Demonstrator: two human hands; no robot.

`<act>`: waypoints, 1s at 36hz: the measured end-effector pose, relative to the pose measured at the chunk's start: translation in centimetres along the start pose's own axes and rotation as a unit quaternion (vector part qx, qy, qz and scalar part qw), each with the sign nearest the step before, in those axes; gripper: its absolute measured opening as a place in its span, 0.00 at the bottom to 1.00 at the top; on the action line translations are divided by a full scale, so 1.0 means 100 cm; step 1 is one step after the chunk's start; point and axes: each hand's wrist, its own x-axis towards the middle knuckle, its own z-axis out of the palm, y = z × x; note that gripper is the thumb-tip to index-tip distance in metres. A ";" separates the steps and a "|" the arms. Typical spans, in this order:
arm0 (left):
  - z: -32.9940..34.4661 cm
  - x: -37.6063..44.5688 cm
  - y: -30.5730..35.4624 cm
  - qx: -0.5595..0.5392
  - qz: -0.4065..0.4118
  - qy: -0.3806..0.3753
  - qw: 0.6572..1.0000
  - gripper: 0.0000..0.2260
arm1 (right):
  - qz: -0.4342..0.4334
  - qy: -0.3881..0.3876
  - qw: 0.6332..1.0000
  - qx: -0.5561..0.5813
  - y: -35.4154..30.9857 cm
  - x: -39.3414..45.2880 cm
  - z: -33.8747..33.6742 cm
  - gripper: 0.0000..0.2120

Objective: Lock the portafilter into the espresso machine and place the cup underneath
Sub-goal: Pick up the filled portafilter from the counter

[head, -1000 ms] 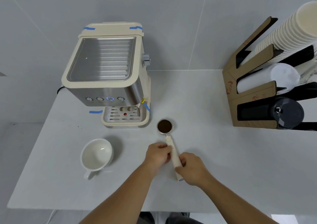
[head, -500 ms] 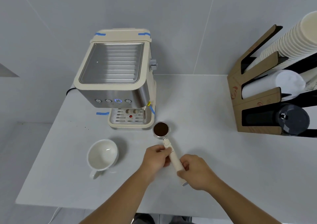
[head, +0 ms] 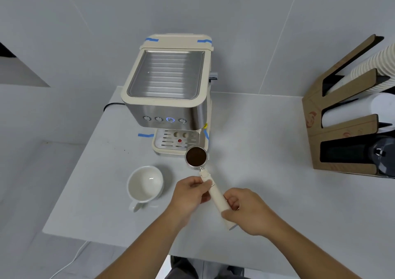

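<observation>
A cream and steel espresso machine (head: 171,99) stands at the back of the white table, its drip tray (head: 171,144) at the front. The portafilter (head: 215,192) has a cream handle and a metal basket full of dark coffee grounds, held just in front of the drip tray's right corner. My left hand (head: 189,194) grips the handle near the basket. My right hand (head: 249,211) grips the handle's rear end. A white ceramic cup (head: 145,184) sits empty on the table left of my hands, its handle toward me.
A cardboard rack (head: 342,137) with stacked paper cups and dark lids stands at the right. Blue tape marks sit on the machine and table. A black cable leaves the machine's left side; a white cable hangs off the table's front edge (head: 106,241).
Both hands have carried the portafilter up and toward the machine; its basket is now close to the drip tray's right corner. The camera view has shifted, moving the machine toward the centre.
</observation>
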 end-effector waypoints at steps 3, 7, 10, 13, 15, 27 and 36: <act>-0.009 -0.003 0.003 -0.016 0.001 0.001 1.000 0.07 | 0.002 -0.010 1.000 0.015 -0.006 0.001 0.003 0.12; -0.022 -0.006 0.006 -0.021 0.003 0.002 1.000 0.05 | -0.002 -0.029 0.999 0.020 -0.016 0.004 0.008 0.13; -0.031 -0.008 0.008 -0.021 0.003 0.010 1.000 0.09 | -0.010 -0.051 0.997 0.048 -0.025 0.005 0.011 0.16; -0.041 -0.010 0.010 -0.022 0.006 0.015 1.000 0.09 | -0.005 -0.068 0.995 0.069 -0.034 0.009 0.015 0.15; -0.047 -0.010 0.012 -0.021 0.009 0.016 1.000 0.07 | 0.005 -0.079 0.993 0.087 -0.036 0.013 0.019 0.13; -0.073 -0.012 0.020 0.005 0.017 0.010 1.000 0.04 | 0.037 -0.159 0.972 0.168 -0.054 0.027 0.034 0.15; -0.081 -0.011 0.023 0.030 0.017 -0.024 0.999 0.04 | 0.034 -0.163 0.966 0.197 -0.059 0.029 0.042 0.14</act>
